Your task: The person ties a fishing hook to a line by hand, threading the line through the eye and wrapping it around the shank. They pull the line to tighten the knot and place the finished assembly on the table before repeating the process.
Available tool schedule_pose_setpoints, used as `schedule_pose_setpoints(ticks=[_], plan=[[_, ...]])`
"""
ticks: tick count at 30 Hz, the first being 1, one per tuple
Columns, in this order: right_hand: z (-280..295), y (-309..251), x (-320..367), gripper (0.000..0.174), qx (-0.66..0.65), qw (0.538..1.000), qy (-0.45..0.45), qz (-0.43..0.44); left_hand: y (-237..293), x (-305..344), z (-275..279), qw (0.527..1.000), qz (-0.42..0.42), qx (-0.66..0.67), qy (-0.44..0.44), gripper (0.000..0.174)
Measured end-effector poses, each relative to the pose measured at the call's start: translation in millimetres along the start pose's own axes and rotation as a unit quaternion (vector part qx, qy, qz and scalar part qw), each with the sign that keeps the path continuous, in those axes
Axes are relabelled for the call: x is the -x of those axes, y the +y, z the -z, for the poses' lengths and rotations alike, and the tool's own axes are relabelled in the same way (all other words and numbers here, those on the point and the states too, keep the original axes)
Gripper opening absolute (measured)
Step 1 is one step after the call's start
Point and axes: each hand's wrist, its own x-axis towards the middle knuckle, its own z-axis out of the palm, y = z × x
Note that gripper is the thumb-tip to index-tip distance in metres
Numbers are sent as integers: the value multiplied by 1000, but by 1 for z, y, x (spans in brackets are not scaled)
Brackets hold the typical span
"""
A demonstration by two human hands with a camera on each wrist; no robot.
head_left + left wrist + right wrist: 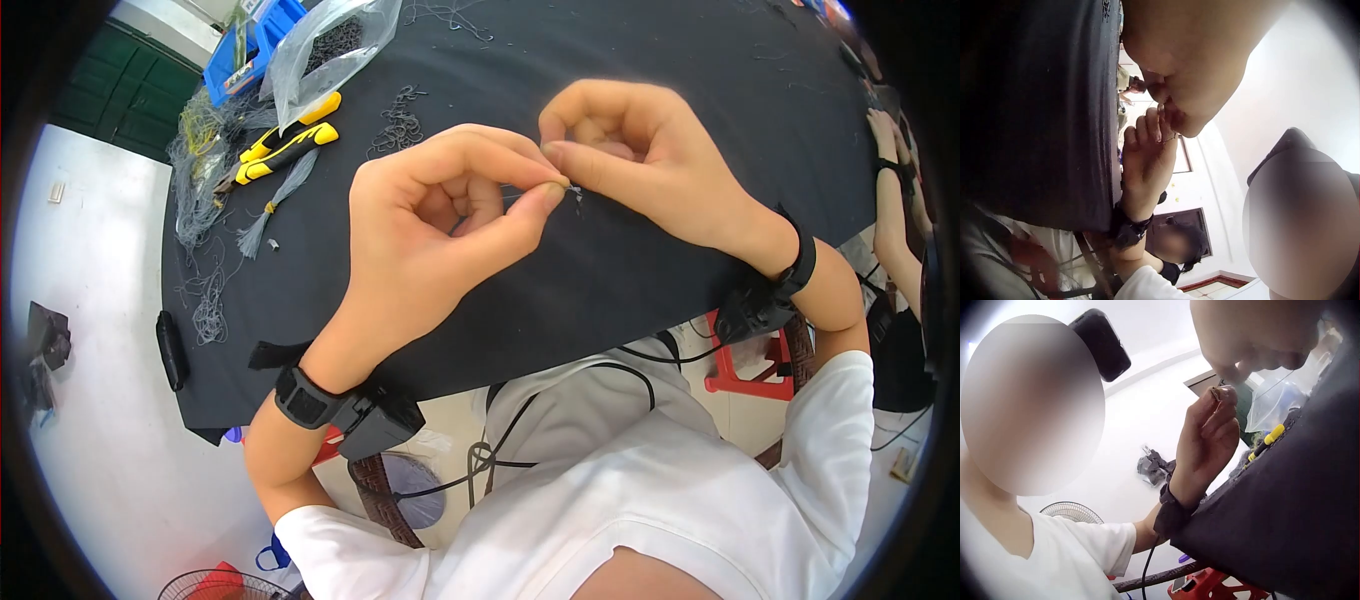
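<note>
Both hands meet close over the black-covered table in the head view. My left hand (430, 225) pinches a thin clear line between thumb and forefinger, and a tiny shiny knotted bit (577, 194) sticks out past those fingertips. Just beyond it, my right hand (650, 150) has thumb and forefinger brought together at the same line, its other fingers curled in. A fine strand (1272, 386) runs off beside the right fingers in the right wrist view. What lies between the right fingertips is mostly hidden.
Yellow-black pliers (290, 150), a tied line bundle (270, 208) and tangled line (200, 150) lie at left on the black cloth (600, 290). Behind are a clear bag (335, 50) of dark small parts, a blue bin (250, 50) and loose dark pieces (400, 125). Another person's arm (890, 200) rests at far right.
</note>
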Motion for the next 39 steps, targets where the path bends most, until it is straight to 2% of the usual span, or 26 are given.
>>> schedule_pose_setpoints(ticks=[4, 9, 13, 16, 21, 34, 37, 39], plan=[[-2, 9, 0, 13, -20, 999, -32, 0, -2, 0, -2, 998, 18, 54, 35, 9], [-7, 5, 3, 13, -29, 998, -37, -36, 2, -1, -4, 984, 86, 94, 125, 12], [-11, 3, 7, 11, 1, 999, -33, 1, -2, -4, -5, 974, 116, 86, 175, 12], [-10, -1, 8, 9, 56, 997, -15, 57, -6, -2, -1, 981, 107, 10, 161, 11], [-7, -4, 8, 6, 84, 989, 0, 119, -8, -2, -3, 989, 81, -32, 119, 8], [6, -5, 1, 7, 74, 994, 36, 72, -7, -1, -6, 993, 81, -59, 68, 6], [7, -5, 1, 7, 71, 995, 39, 61, 2, 0, -4, 993, 98, -73, 4, 11], [7, -4, 0, 7, 81, 995, 39, 54, -1, 1, -4, 997, 56, -51, -1, 11]])
